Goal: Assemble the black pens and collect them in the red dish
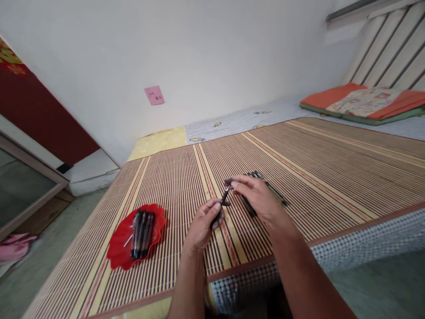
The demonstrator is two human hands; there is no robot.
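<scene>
My left hand (204,221) is closed around the lower part of a black pen (223,200), which slants up to the right. My right hand (259,197) pinches the pen's upper end between thumb and fingertips. Both hands hover just above a striped bamboo mat (318,173) near its front edge. Under and behind my right hand lie several loose black pens (272,190) on the mat. To the left sits a red scalloped plate (122,250) holding several black pens (142,228).
The mat covers a bed with a checked sheet (365,243) at its front edge. A folded orange and floral pillow (365,102) lies at the far right. A pink note (154,95) sticks to the white wall. Green floor lies left of the bed.
</scene>
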